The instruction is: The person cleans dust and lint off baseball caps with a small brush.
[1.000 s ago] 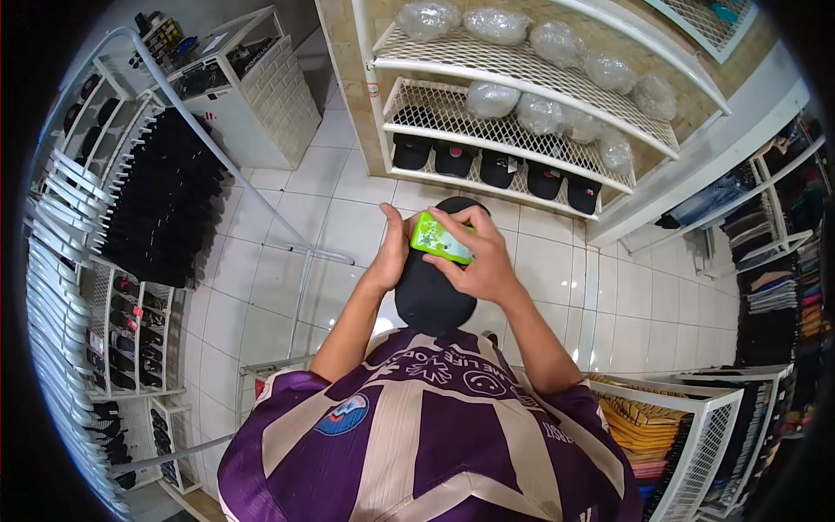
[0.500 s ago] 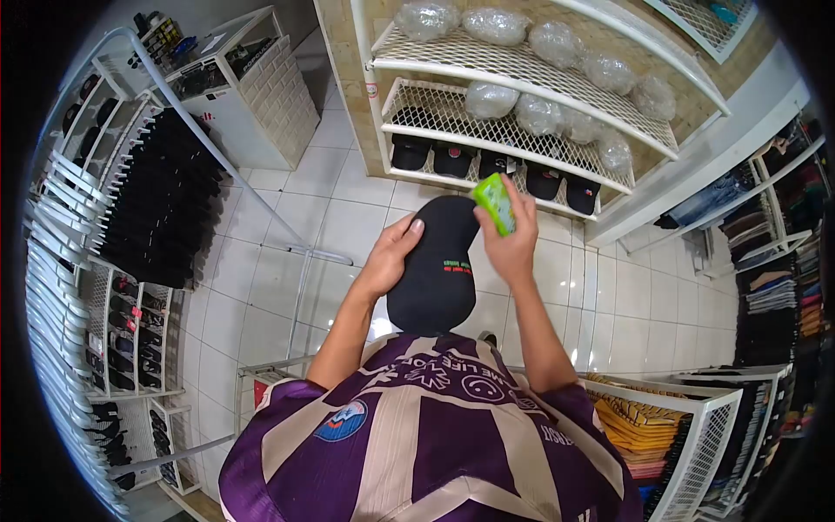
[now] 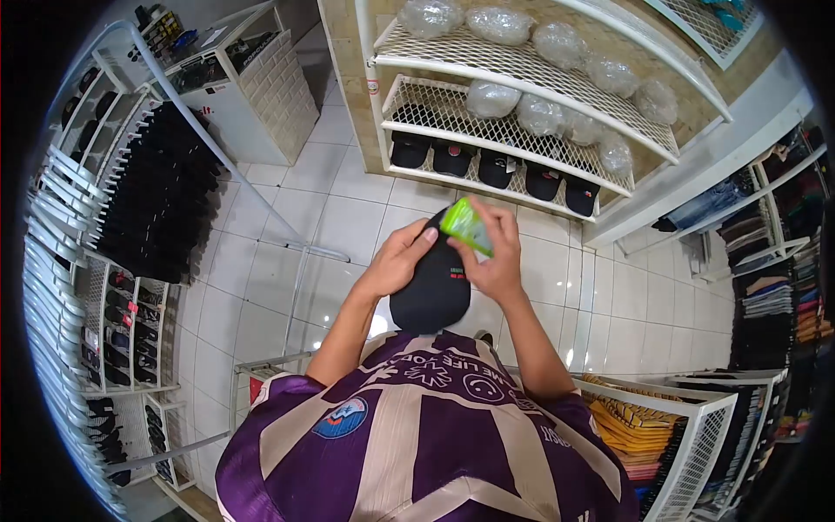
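A black cap (image 3: 428, 291) with small red and green lettering is held up in front of my chest. My left hand (image 3: 396, 259) grips its left edge, with the thumb on top and the other fingers hidden beneath. Closed around a bright green packet (image 3: 466, 225), my right hand (image 3: 494, 252) is at the cap's upper right. The packet overlaps the far end of the cap. Whether it presses on the fabric cannot be made out.
Ahead stands a white mesh shelf (image 3: 522, 56) with plastic-wrapped bundles and several black caps. Black garments (image 3: 152, 196) hang from a rack at left. Folded yellow clothes (image 3: 633, 428) fill a shelf at lower right. A white counter (image 3: 248, 100) is at the upper left.
My right hand has moved left with the green packet, from beside the cap to over its far end. The cap has tilted slightly in my left hand.
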Action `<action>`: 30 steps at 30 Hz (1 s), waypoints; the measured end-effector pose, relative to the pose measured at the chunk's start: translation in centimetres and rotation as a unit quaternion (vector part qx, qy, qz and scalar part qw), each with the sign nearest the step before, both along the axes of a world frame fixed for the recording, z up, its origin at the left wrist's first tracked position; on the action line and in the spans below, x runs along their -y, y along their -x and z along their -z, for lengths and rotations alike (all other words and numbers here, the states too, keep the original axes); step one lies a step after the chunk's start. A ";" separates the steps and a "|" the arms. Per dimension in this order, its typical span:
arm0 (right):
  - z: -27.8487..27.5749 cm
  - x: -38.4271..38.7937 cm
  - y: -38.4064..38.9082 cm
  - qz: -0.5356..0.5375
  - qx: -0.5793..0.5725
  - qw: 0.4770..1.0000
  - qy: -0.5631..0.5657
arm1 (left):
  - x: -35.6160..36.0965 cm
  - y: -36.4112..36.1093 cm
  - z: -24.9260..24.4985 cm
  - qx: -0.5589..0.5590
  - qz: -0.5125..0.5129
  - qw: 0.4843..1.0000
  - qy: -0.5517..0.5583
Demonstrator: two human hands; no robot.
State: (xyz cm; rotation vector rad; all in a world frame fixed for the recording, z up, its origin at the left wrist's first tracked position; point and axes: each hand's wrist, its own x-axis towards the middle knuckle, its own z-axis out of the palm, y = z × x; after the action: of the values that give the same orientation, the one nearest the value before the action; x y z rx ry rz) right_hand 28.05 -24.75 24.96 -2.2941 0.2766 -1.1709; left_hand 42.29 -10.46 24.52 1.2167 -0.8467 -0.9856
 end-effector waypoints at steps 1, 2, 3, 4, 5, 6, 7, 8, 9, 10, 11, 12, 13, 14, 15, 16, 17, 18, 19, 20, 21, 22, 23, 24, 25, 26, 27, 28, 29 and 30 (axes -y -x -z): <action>0.9 1.1 -0.5 0.028 -0.012 0.997 -0.076 | -0.2 0.0 -0.6 -0.003 -0.003 1.000 -0.021; 1.7 2.5 -0.7 0.028 -0.012 0.997 -0.074 | -0.3 -0.2 -0.5 -0.003 -0.003 1.000 -0.018; 2.5 4.0 -0.8 0.085 0.011 0.993 -0.078 | -0.5 -0.6 -0.1 0.019 -0.026 0.999 -0.009; 2.1 4.0 -0.9 0.144 0.032 0.985 -0.087 | -1.1 -1.0 0.4 0.041 -0.047 0.998 -0.004; 1.6 3.6 -0.5 0.115 0.069 0.980 -0.144 | -1.1 -1.6 1.5 0.085 -0.060 0.994 0.009; 0.6 2.8 -0.5 0.110 0.068 0.981 -0.143 | -1.1 -1.7 1.1 0.085 -0.065 0.994 0.010; -0.1 1.5 -0.4 0.054 0.050 0.992 -0.103 | -1.2 -1.2 0.4 0.061 -0.066 0.996 -0.016; -0.6 0.4 -0.4 0.000 0.034 0.997 -0.062 | -1.1 -0.9 0.0 0.039 -0.065 0.996 -0.039; -0.9 -0.4 -0.6 -0.036 -0.030 0.999 -0.020 | -0.8 -0.6 0.2 0.025 -0.033 0.999 -0.013; 0.0 -0.1 -1.1 -0.015 -0.020 1.000 0.010 | -0.5 -0.4 0.4 0.011 0.001 1.000 0.014; 0.5 0.9 -1.7 0.024 -0.002 0.999 -0.041 | -0.8 -0.7 0.2 -0.008 0.016 1.000 -0.013; 1.2 2.5 -2.3 0.059 0.016 0.994 -0.090 | -0.9 -0.9 0.1 -0.008 0.016 1.000 -0.010; 1.5 3.8 -2.7 0.093 0.042 0.992 -0.069 | -1.4 -1.1 0.1 -0.012 -0.005 1.000 0.005; 1.9 4.3 -2.1 0.103 0.059 0.984 -0.136 | -1.9 -1.2 0.1 -0.015 -0.025 0.999 0.019; 0.7 3.6 -1.8 0.096 0.072 0.984 -0.130 | -1.9 -1.1 -0.9 -0.042 -0.051 0.997 0.026; -0.3 2.7 -1.5 0.087 0.082 0.985 -0.122 | -1.9 -1.3 -0.9 -0.042 -0.057 0.997 0.028; -1.1 1.5 -1.4 0.051 0.065 0.992 -0.096 | -2.0 -1.5 -0.8 -0.040 -0.068 0.997 0.016; -1.3 0.1 -1.4 0.018 0.049 0.996 -0.070 | -2.1 -1.5 -0.6 -0.039 -0.078 0.996 0.003; -1.3 -0.6 -1.7 -0.044 0.011 0.999 -0.020 | -1.7 -1.8 0.2 -0.005 -0.064 0.998 -0.010; -1.6 -1.1 -1.8 -0.053 -0.065 0.996 0.039 | -1.6 -1.7 0.6 0.077 -0.045 0.996 0.027; -0.1 0.1 -2.8 -0.024 -0.017 1.000 -0.004 | -1.8 -1.6 0.5 0.029 -0.047 0.998 0.008; 1.9 2.1 -3.9 0.002 0.029 0.999 -0.046 | -2.0 -1.5 0.4 -0.021 -0.050 0.998 -0.008; 2.7 4.1 -3.9 0.057 -0.018 0.996 -0.074 | -2.4 -1.9 0.6 0.000 -0.075 0.997 0.010; 2.8 4.7 -3.5 0.050 -0.019 0.996 -0.074 | -3.2 -2.3 0.7 0.022 -0.098 0.995 0.023; 3.0 5.0 -3.2 0.055 0.017 0.989 -0.136 | -3.3 -2.2 0.8 0.002 -0.159 0.987 0.040; 3.1 5.4 -3.4 0.054 0.053 0.979 -0.191 | -3.2 -2.5 0.7 0.003 -0.170 0.985 0.043; 2.9 4.6 -3.2 0.045 0.045 0.979 -0.193 | -3.5 -2.2 0.2 0.011 -0.222 0.972 0.079; 2.5 3.7 -2.6 -0.032 0.042 0.940 -0.337 | -3.8 -1.8 0.0 0.022 -0.272 0.955 0.114; 2.1 3.1 -2.5 -0.109 0.041 0.876 -0.469 | -3.7 -1.7 0.3 0.058 -0.303 0.940 0.145; 2.4 2.9 -2.3 -0.119 0.039 0.875 -0.467 | -3.6 -1.4 0.3 0.062 -0.311 0.937 0.147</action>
State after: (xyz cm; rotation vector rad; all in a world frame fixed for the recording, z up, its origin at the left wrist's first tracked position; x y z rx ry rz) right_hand 30.37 -27.67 22.52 -1.3727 0.4052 -0.7450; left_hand 43.72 -6.88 24.26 1.1818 -0.6117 -0.2596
